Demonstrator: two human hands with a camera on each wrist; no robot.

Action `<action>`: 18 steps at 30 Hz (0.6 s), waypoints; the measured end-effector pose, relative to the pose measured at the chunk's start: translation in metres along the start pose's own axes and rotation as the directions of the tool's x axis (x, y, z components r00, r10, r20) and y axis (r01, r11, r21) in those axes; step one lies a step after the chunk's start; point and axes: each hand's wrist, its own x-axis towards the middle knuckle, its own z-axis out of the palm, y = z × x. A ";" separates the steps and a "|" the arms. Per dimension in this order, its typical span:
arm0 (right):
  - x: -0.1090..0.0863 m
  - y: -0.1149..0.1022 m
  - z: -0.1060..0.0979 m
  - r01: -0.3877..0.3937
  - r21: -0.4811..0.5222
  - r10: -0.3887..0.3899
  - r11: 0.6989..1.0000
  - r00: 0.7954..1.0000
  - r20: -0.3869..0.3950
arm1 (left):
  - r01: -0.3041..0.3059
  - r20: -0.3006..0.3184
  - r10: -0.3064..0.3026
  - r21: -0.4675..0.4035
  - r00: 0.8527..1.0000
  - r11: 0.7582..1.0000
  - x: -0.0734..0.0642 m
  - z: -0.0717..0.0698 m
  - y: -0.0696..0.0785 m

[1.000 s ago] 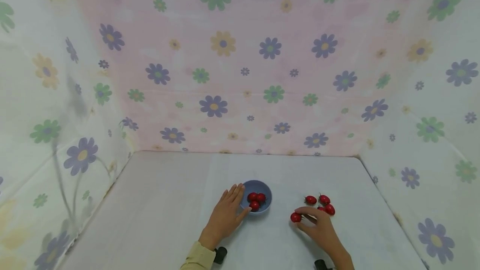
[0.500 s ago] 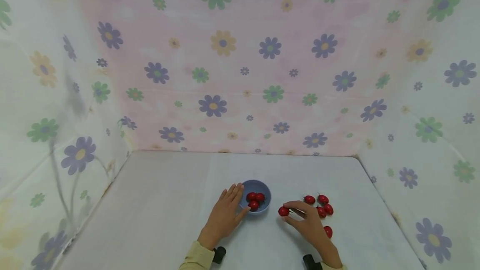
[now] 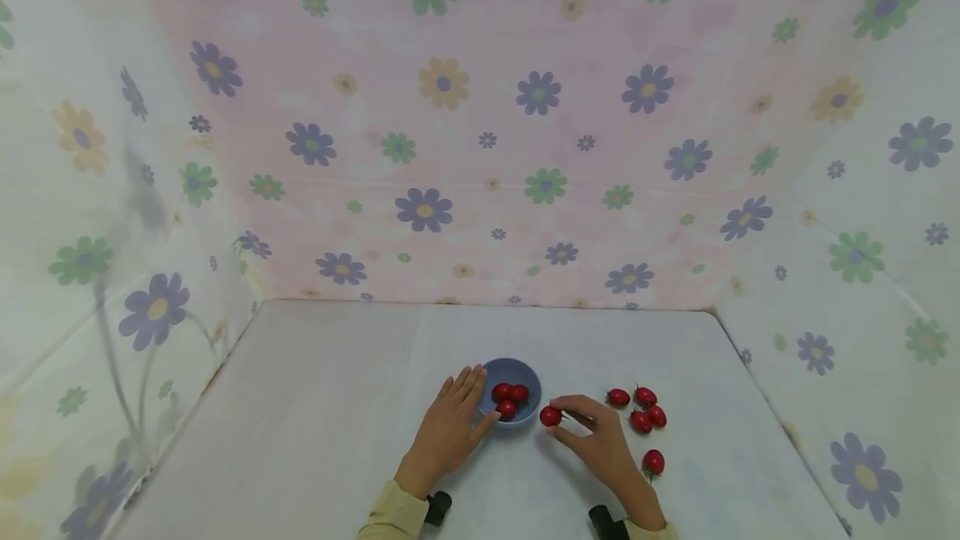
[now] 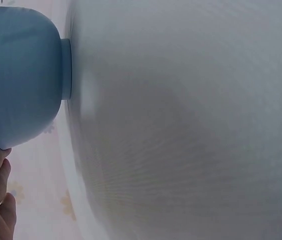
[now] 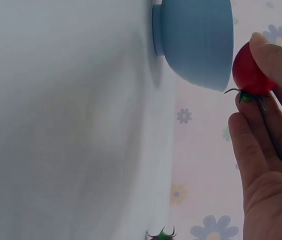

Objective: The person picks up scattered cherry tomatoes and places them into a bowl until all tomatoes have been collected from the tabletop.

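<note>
Fingertips of my right hand pinched a cherry tomato just beside the blue bowl; a slackened grip could drop it outside, and my left hand, straight-fingered against the bowl, could tip it by pressing.

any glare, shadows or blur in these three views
Head view: flat, dim light, soft shadow on the table by the right hand; left wrist view: pale patch, perhaps glare, near the foot of the bowl, faint ripple lines on the table, soft-looking backdrop; right wrist view: broad, soft-edged shadows on the table.
</note>
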 end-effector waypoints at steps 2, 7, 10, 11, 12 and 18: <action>0.002 0.001 0.002 0.056 0.016 -0.056 0.998 0.998 -0.003 | 0.002 0.005 -0.002 0.002 1.000 1.000 0.001 0.000 0.000; 0.004 0.002 0.007 0.130 0.022 -0.130 0.991 0.992 -0.001 | 0.000 0.003 0.000 -0.002 1.000 1.000 0.000 0.002 0.001; 0.006 0.000 0.010 0.150 0.011 -0.150 0.989 0.989 -0.006 | -0.007 -0.006 0.007 -0.002 1.000 1.000 0.000 0.003 0.001; 0.007 0.000 0.011 0.163 0.006 -0.163 0.987 0.987 -0.007 | -0.009 -0.008 0.009 -0.001 1.000 1.000 0.000 0.003 0.001; 0.008 -0.001 0.013 0.177 0.010 -0.177 0.984 0.984 -0.008 | -0.011 -0.011 0.011 -0.001 1.000 1.000 0.000 0.003 0.001; 0.014 -0.007 0.022 0.257 0.046 -0.257 0.965 0.966 -0.021 | -0.026 -0.047 0.025 -0.008 0.999 1.000 0.000 -0.002 0.003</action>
